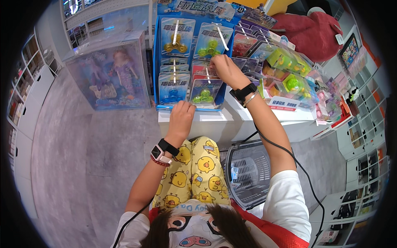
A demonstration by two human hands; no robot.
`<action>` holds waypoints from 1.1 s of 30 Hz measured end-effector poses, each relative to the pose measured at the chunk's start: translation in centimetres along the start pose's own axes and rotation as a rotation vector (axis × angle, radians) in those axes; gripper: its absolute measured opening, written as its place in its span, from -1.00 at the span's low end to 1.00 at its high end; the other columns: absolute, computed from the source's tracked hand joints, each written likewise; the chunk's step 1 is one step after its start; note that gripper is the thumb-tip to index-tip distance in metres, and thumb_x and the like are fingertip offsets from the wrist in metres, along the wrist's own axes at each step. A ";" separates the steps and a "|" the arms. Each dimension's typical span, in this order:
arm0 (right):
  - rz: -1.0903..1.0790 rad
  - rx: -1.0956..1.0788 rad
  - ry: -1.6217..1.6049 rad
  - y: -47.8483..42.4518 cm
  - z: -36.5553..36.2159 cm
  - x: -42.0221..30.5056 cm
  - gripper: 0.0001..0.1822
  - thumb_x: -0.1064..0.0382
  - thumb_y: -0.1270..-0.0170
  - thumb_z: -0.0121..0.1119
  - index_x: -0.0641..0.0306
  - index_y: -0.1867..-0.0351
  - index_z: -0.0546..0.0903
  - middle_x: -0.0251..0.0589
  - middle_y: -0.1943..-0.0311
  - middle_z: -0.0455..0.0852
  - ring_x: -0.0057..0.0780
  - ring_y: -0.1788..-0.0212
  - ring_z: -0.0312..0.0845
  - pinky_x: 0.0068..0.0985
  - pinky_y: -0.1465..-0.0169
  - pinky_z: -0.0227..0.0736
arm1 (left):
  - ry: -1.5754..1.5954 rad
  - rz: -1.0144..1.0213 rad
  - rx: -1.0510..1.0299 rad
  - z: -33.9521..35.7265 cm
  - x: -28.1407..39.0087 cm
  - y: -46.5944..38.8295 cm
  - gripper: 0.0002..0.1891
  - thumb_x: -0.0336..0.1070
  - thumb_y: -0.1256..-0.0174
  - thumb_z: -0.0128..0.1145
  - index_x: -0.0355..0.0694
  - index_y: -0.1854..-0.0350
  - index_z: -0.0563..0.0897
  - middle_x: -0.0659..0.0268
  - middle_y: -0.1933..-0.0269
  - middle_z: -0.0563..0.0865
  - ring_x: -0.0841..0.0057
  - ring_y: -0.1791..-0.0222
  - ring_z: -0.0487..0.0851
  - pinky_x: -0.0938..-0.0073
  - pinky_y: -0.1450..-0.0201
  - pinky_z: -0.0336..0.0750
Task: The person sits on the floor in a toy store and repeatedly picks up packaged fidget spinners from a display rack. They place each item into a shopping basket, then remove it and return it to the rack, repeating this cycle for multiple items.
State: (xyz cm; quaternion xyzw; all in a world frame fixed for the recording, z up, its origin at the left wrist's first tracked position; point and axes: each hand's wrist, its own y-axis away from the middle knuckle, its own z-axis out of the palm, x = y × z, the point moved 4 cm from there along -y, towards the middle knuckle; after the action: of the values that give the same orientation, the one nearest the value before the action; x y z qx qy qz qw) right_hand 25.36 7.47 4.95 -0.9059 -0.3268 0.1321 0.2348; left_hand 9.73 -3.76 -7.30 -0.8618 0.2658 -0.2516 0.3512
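Observation:
A blue cardboard display box [156, 62] holds carded toy spinners on white hooks. My right hand [224, 68] is at its right side, fingers bent beside a red-backed spinner card [198, 70] on the lower right hook; whether they pinch a card is hidden. Above it hangs a card with a green spinner [211, 49], and below it another green spinner card [203, 93]. My left hand [182, 115] rests with curled fingers at the box's blue front edge [166, 108], just below a blue spinner card [172, 90]. What its fingertips hold cannot be made out.
A boxed doll set [108, 74] stands left of the display. Clear-packed toys [290, 65], a small sign [283, 104] and a red plush [307, 34] are on the right of the white counter [229, 114]. A grey basket [248, 173] sits beside my legs; a black cable [305, 169] runs along my right arm.

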 end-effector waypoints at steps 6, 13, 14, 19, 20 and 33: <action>-0.191 0.255 0.076 0.9 -0.7 -0.7 -0.90 0.45 -0.13 0.11 0.49 0.48 0.55 0.11 0.42 0.62 0.10 0.31 0.57 -0.18 0.27 0.46 | 0.010 0.014 0.019 0.1 -0.1 0.1 -0.82 -0.48 -0.04 0.11 -0.25 0.27 0.64 0.26 0.26 0.62 0.32 0.14 0.54 0.35 0.07 0.44; -0.031 -0.091 -0.200 1.4 -3.3 -3.0 -0.91 0.45 -0.11 0.27 0.42 0.34 0.69 0.02 0.42 0.70 -0.09 0.35 0.66 -0.40 0.28 0.53 | -0.002 -0.024 0.015 0.0 -0.1 0.2 -0.83 -0.49 -0.06 0.12 -0.26 0.28 0.65 0.25 0.27 0.63 0.30 0.16 0.55 0.35 0.08 0.46; -0.022 -0.114 -0.206 1.6 -3.2 -3.0 -0.91 0.46 -0.11 0.25 0.43 0.34 0.69 0.03 0.42 0.70 -0.10 0.34 0.67 -0.40 0.26 0.52 | -0.007 -0.039 0.005 0.0 -0.2 0.3 -0.83 -0.49 -0.06 0.12 -0.26 0.27 0.65 0.25 0.27 0.63 0.30 0.16 0.55 0.35 0.08 0.46; 0.000 -0.143 -0.088 1.9 -2.5 -2.7 -0.92 0.44 -0.11 0.24 0.44 0.37 0.67 0.04 0.42 0.69 -0.05 0.32 0.65 -0.36 0.23 0.52 | 0.014 -0.018 0.024 0.0 0.0 0.2 -0.83 -0.48 -0.06 0.12 -0.26 0.27 0.66 0.25 0.28 0.63 0.31 0.16 0.55 0.34 0.08 0.46; 0.000 -0.144 -0.071 1.9 -2.2 -2.6 -0.92 0.44 -0.11 0.24 0.44 0.38 0.66 0.04 0.42 0.68 -0.04 0.31 0.64 -0.34 0.22 0.52 | 0.016 -0.014 0.025 -0.2 0.1 0.2 -0.83 -0.48 -0.06 0.12 -0.26 0.27 0.66 0.25 0.28 0.63 0.31 0.17 0.55 0.34 0.08 0.46; -0.004 -0.042 0.048 0.4 -0.3 -0.8 -0.92 0.48 -0.14 0.16 0.52 0.41 0.56 0.15 0.42 0.61 0.07 0.29 0.59 -0.27 0.22 0.49 | 0.010 -0.021 0.032 0.1 0.0 0.2 -0.85 -0.48 -0.07 0.12 -0.25 0.29 0.65 0.26 0.28 0.61 0.31 0.16 0.54 0.35 0.08 0.45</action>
State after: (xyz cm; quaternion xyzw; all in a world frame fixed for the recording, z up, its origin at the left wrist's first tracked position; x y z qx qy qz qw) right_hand 25.15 6.55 5.08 -0.9130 -0.3254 0.1028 0.2236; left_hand 9.71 -3.89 -7.52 -0.8574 0.2545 -0.2638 0.3612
